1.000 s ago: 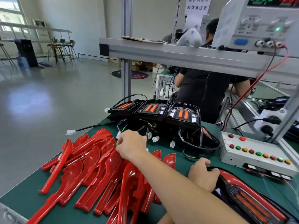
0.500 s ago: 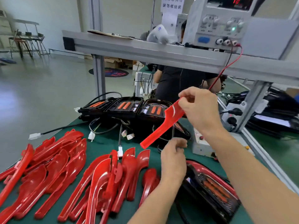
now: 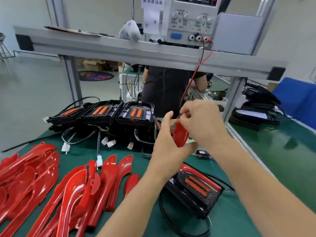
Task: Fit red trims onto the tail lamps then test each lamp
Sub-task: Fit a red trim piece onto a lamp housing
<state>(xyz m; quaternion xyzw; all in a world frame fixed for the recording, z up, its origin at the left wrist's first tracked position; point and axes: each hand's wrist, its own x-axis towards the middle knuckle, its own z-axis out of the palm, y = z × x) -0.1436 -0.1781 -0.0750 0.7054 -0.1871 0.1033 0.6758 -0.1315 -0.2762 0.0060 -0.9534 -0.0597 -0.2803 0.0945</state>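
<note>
Both hands hold one red trim [image 3: 179,134] up in the air over the green bench. My left hand [image 3: 166,141] grips its lower part from the left, and my right hand [image 3: 201,122] pinches its upper end. Below them lies a black tail lamp [image 3: 195,189] with orange light strips and a red trim along its far edge. Several loose red trims [image 3: 71,190] are spread over the left of the bench. A row of three black tail lamps [image 3: 102,112] stands behind them, wires and white connectors trailing in front.
An aluminium shelf [image 3: 119,50] crosses overhead and carries a power supply [image 3: 189,21] with a red lead [image 3: 196,72] hanging down. A person in black stands behind the bench. More dark lamps [image 3: 254,115] lie at the right on the green bench mat [image 3: 273,151].
My right hand lifted a trim from the pile and brought it right. My left hand left the lamp on the bench and rose to grip the trim too. My view turned right.
</note>
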